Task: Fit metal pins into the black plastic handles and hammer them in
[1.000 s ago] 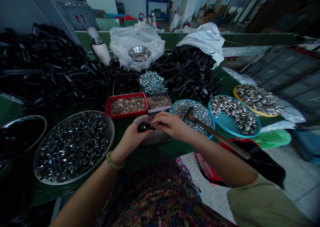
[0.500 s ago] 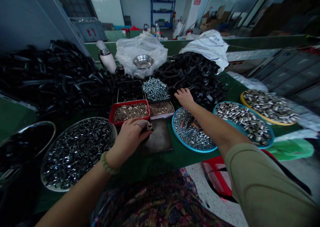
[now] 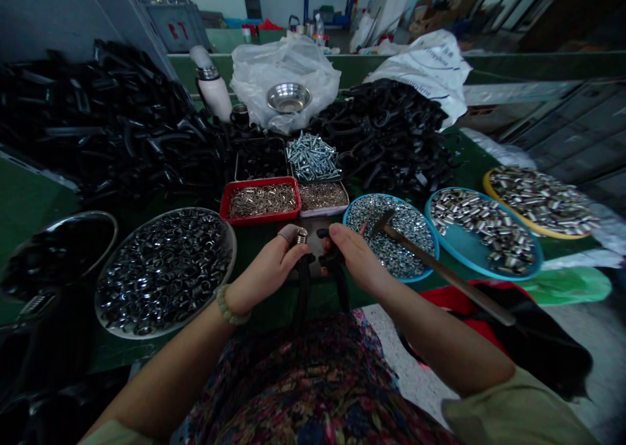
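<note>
My left hand (image 3: 278, 262) is closed around a black curved part (image 3: 304, 282). A small shiny metal piece with rings, like a coil (image 3: 302, 235), sticks up at the thumb. Close by on its right, my right hand (image 3: 355, 252) grips a second black curved part (image 3: 341, 285), with a small gap between the two parts. Both parts hang downward below the fingers. Under the hands lies a flat metal plate (image 3: 315, 226), mostly covered by them. A red tray (image 3: 225, 211) of small metal pins stands just beyond my left hand.
A hammer (image 3: 440, 269) lies across a blue tray (image 3: 433, 262) of small metal parts, handle jutting over the edge. More trays of metal sleeves (image 3: 513, 252) stand right. A round tray of black rings (image 3: 166, 269) is left. Black parts (image 3: 391, 138) pile up behind.
My right hand has come back from the pile of black parts to beside my left hand, now holding a black curved part. The hammer in the blue tray is uncovered.
</note>
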Motion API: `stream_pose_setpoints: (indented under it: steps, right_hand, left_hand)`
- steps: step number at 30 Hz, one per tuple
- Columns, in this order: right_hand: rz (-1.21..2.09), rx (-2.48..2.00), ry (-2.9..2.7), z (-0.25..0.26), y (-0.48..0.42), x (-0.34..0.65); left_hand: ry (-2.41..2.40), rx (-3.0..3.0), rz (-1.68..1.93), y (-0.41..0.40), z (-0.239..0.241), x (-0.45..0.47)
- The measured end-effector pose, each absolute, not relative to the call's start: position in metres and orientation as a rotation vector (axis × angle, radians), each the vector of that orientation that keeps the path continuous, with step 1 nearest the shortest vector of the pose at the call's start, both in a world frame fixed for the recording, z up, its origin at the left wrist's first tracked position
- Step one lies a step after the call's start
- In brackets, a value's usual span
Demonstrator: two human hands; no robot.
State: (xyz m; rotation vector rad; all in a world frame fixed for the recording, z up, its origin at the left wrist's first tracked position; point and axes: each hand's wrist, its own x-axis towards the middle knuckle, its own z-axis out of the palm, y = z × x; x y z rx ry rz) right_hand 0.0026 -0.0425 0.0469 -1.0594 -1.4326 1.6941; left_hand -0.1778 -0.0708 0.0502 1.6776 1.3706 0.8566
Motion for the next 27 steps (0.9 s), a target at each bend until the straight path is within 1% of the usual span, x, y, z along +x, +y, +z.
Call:
stream_pose_setpoints:
  steps: [6,14,16,18,23,27]
  right_hand:
    - [1.657,-1.126,-1.499,0.055,-0.047,-0.003]
    - [1.344,-1.171,-2.040,0.070,-0.045,-0.004]
    - [1.293,-1.175,-2.114,0.071,-0.044,-0.006]
    - [1.270,-1.174,-2.075,0.070,-0.045,-0.010]
    - [1.260,-1.193,-1.880,0.058,-0.058,-0.022]
    - [1.313,-1.197,-1.677,0.043,-0.066,-0.021]
  left_hand:
    - [1.417,1.824,0.753,-0.082,0.062,-0.178]
    - [1.582,2.158,0.348,-0.085,0.064,-0.190]
    - [1.593,2.171,0.298,-0.086,0.062,-0.190]
    - [1.574,2.120,0.344,-0.088,0.059,-0.187]
    - [1.548,1.850,0.698,-0.094,0.044,-0.168]
    - [1.543,1.772,0.774,-0.097,0.041,-0.167]
